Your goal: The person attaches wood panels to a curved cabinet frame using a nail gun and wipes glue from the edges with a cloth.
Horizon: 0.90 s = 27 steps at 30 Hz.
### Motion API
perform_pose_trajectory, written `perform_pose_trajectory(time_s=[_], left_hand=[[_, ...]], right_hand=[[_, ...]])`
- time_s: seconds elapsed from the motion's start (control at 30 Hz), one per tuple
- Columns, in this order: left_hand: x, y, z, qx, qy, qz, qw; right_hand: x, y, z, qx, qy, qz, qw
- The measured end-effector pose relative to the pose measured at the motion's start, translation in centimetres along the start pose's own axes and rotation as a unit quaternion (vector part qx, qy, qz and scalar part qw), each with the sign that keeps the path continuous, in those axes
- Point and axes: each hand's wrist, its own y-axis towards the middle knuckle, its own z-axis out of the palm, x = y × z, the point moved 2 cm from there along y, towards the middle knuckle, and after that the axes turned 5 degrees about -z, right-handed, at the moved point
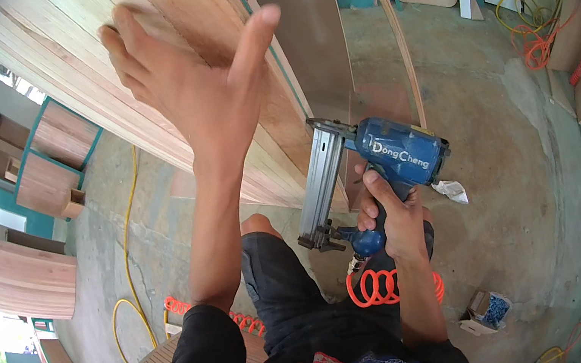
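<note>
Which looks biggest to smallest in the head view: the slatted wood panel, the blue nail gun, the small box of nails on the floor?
1. Slatted wood panel
2. Blue nail gun, though nearness to the camera enlarges it
3. Small box of nails

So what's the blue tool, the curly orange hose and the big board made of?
The blue nail gun looks like hard moulded plastic, with a dull grey metal magazine. The coiled orange hose seems flexible plastic, smooth and shiny. The slatted board under the left hand looks like bare wood, its grain showing.
</note>
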Motion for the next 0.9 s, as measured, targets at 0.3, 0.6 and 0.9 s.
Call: perform_pose_trajectory(time_s=[0.3,0.6,0.9], left_hand=[[5.3,-17.8,-0.7,0.153,-0.063,-0.136,0.977],[4.8,-20.7,4.6,0.068,-0.069,-0.144,0.985],[5.0,-21.2,4.5,0.051,-0.063,-0.155,0.985]], right_hand=[[1.4,0.0,0.6,0.031,-0.014,-0.014,0.999],[5.8,1.2,1.1,0.079,-0.166,-0.026,0.983],[14.1,-2.7,7.7,-0.053,-0.439,-0.260,0.858]])
